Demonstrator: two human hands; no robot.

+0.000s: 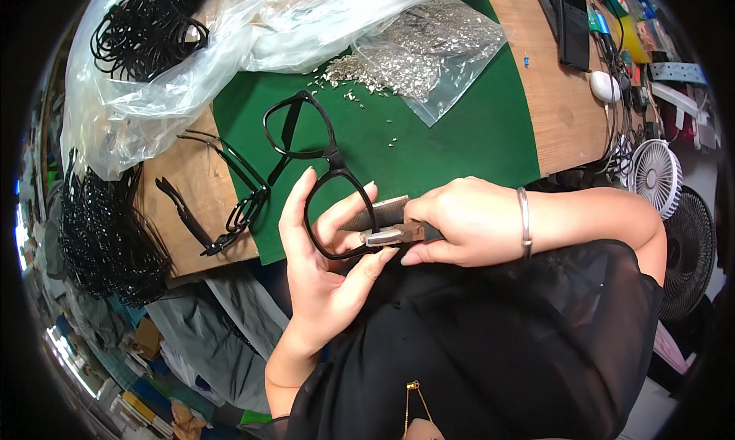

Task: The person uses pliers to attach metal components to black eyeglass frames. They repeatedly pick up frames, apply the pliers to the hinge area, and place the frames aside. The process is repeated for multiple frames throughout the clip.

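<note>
My left hand (pixel 318 264) is closed on a black eyeglass frame (pixel 334 158), its fingers and thumb around one rim. No lenses show in the frame. In my right hand (pixel 475 222) is a pair of pliers (pixel 394 235), with its jaws at the outer edge of that same rim, close to my left thumb tip. Whether the jaws grip a small part there, I cannot tell. Beneath the frame lies a green mat (pixel 475 149). Other black eyeglass frames (pixel 249 208) rest at the mat's left edge.
Small silvery metal pieces (pixel 348 71) spill from a clear bag (pixel 444 46) onto the mat. Large plastic sheeting (pixel 260 34) covers the far left, near bundled black glossy strips (pixel 115 233). To the right are a black phone-like device (pixel 573 27), cables and a white fan (pixel 653 176).
</note>
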